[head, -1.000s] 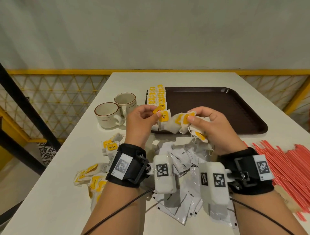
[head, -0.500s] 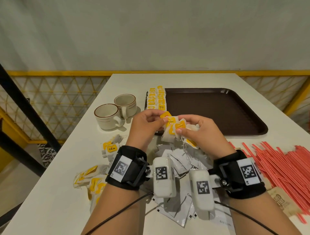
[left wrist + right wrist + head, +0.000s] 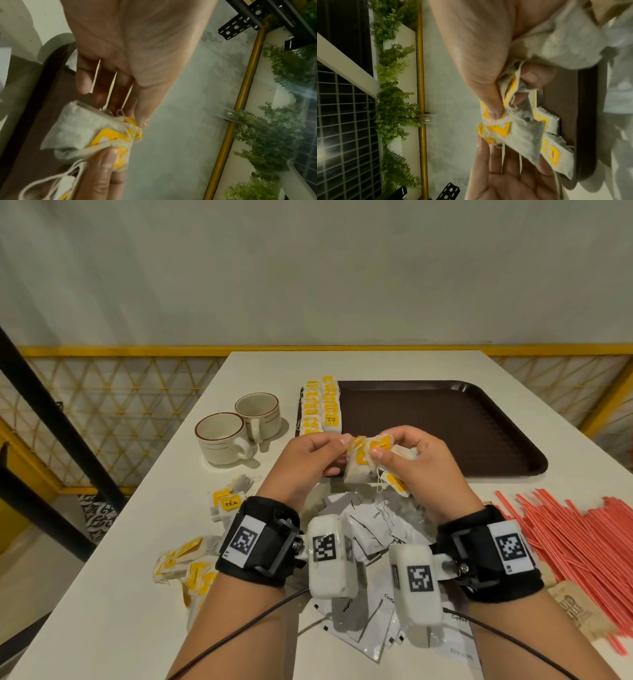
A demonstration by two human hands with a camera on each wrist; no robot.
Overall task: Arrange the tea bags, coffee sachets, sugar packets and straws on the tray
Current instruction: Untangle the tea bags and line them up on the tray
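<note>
From the head view, two rows of tea bags (image 3: 322,409) are seen in the tray (image 3: 445,422) at its left edge; two cups (image 3: 239,429) stand beside it on the tabletop (image 3: 137,594). A bunch of tea bags (image 3: 368,455) is pinched above the tray's near edge by the left hand (image 3: 308,463) and right hand (image 3: 421,470). In the left wrist view, the bunch (image 3: 82,129) is gripped by the fingers (image 3: 109,94). In the right wrist view, the same grasp is shown.

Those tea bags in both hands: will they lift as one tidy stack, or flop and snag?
The tea bags are probably limp and light: soft paper sags between the left hand and right hand. Loose strings loop around the tags, so snagging seems likely.
</note>
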